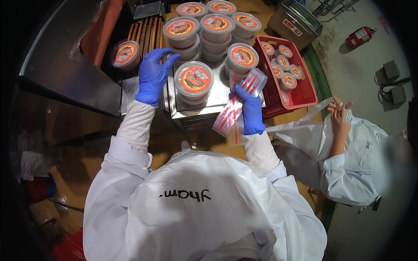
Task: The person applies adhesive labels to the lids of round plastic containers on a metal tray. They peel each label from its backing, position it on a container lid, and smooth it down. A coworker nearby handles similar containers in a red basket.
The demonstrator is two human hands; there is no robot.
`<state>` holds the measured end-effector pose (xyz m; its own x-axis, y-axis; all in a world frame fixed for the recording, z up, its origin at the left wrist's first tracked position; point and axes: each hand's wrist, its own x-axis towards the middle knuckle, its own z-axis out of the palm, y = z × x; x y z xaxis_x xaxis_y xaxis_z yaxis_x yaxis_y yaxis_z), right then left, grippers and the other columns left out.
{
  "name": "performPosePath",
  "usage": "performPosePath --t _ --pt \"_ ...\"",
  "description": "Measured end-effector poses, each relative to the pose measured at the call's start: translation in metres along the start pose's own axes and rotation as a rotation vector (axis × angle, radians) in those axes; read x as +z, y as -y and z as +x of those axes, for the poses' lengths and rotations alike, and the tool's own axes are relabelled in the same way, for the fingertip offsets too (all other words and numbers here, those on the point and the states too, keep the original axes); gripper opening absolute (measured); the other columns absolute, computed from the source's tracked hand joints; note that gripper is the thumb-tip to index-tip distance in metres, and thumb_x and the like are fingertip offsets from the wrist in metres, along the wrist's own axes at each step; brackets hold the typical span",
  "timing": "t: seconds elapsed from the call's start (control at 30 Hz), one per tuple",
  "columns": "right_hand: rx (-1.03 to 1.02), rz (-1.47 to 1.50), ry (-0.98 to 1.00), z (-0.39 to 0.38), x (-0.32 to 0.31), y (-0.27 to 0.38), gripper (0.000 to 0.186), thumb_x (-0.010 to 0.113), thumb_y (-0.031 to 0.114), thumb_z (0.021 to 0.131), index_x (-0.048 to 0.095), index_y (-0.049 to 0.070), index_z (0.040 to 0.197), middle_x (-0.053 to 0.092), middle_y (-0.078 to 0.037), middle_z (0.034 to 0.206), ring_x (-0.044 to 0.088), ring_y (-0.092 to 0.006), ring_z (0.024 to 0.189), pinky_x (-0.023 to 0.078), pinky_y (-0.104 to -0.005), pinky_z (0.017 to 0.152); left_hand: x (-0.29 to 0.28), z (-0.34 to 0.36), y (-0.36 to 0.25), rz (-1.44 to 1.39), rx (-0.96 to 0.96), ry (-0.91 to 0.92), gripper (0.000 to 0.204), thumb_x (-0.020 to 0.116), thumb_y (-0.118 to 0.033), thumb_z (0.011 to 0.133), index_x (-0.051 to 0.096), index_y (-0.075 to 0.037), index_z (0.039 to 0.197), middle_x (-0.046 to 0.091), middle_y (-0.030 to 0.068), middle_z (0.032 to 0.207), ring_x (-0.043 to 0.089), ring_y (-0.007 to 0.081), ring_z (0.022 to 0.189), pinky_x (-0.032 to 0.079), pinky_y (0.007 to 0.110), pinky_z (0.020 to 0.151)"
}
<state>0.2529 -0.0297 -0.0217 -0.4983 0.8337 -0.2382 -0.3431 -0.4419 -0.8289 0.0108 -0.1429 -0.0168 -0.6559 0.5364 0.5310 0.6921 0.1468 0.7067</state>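
Observation:
My left hand (152,80), in a blue glove, is open, thumb and fingers apart, beside the stacked tubs; nothing shows between them. Its fingertips come close to a tall stack of lidded plastic tubs (180,32), though I cannot tell if they touch. Nearer to me a tub with a round orange-and-yellow lid label (193,79) tops another stack on the metal table (176,112). My gloved right hand (251,111) is closed around clear plastic strips with red print (228,116), which hang down past the table's front edge. Just behind these strips stands another tub stack (242,56).
Left of the table, one tub (126,55) sits at the end of a roller conveyor (148,32). A red crate (300,102) with several small tubs stands to the right. Close by on the right is a co-worker in white (352,174), one bare hand raised. A metal bin (296,19) is farther back.

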Motion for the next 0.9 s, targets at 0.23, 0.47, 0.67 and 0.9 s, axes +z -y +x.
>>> performPosePath --t 0.23,0.47,0.67,0.9 --pt "-0.101 0.077 -0.027 0.006 0.003 -0.005 0.035 0.066 -0.005 0.073 0.05 0.004 0.103 0.058 -0.005 0.085 0.059 -0.0168 0.076 0.048 -0.0286 0.069 0.067 -0.059 -0.082 -0.797 -0.443 0.403 0.021 0.07 -0.01 0.076 0.062 0.001 0.092 0.063 0.0041 0.081 0.058 0.0097 0.075 0.046 0.022 0.07" --pt "0.067 -0.061 0.069 0.001 -0.005 -0.002 0.04 0.069 -0.001 0.071 0.051 0.003 0.107 0.06 -0.005 0.089 0.058 -0.0135 0.075 0.046 -0.0256 0.068 0.084 -0.072 -0.077 -1.042 -0.631 0.391 0.012 0.062 -0.004 0.08 0.06 0.004 0.088 0.06 0.0032 0.071 0.053 0.0071 0.061 0.045 0.02 0.058" --pt "0.126 -0.256 0.084 -0.006 -0.039 -0.021 0.025 0.065 0.002 0.074 0.058 0.003 0.099 0.062 -0.005 0.085 0.06 -0.0137 0.074 0.047 -0.0264 0.065 0.099 -0.101 -0.08 -0.991 -0.521 0.301 0.024 0.054 -0.013 0.086 0.058 0.003 0.103 0.061 0.0067 0.088 0.054 0.0107 0.076 0.046 0.025 0.069" --pt "0.173 -0.093 0.033 -0.006 -0.047 -0.024 0.023 0.065 -0.002 0.074 0.056 0.005 0.094 0.058 -0.002 0.075 0.057 -0.0126 0.063 0.047 -0.0248 0.055 0.073 -0.066 -0.055 -0.21 0.023 0.123 0.035 0.057 -0.032 0.086 0.059 -0.005 0.108 0.06 0.0099 0.107 0.055 0.0225 0.1 0.044 0.033 0.083"
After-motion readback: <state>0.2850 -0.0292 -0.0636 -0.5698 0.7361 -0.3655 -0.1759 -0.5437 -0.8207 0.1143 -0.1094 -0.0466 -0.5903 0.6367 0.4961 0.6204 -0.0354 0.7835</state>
